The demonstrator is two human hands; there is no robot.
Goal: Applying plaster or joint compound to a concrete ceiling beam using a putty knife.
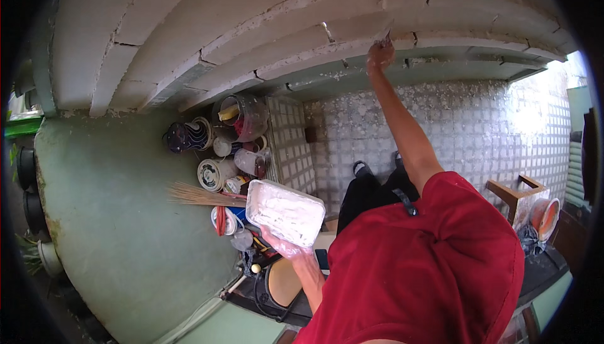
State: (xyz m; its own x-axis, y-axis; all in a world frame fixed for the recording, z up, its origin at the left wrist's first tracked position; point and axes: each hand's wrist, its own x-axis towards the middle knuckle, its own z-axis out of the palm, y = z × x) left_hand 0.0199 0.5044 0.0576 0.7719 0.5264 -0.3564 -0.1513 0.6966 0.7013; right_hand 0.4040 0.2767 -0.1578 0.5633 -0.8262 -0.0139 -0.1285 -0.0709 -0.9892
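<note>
Held white rectangular tray (288,190) of white paste (286,212) in nearer left hand (286,245), lengthwise roughly left-right, well leftward of right hand (380,58). Held latter curled near pale, cracked slabs (327,11); could not tell contents.

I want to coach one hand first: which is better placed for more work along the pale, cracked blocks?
Probably the right: the right hand is stretched out at the pale blocks, while the left hand is lower, holding the tray of white material.
</note>
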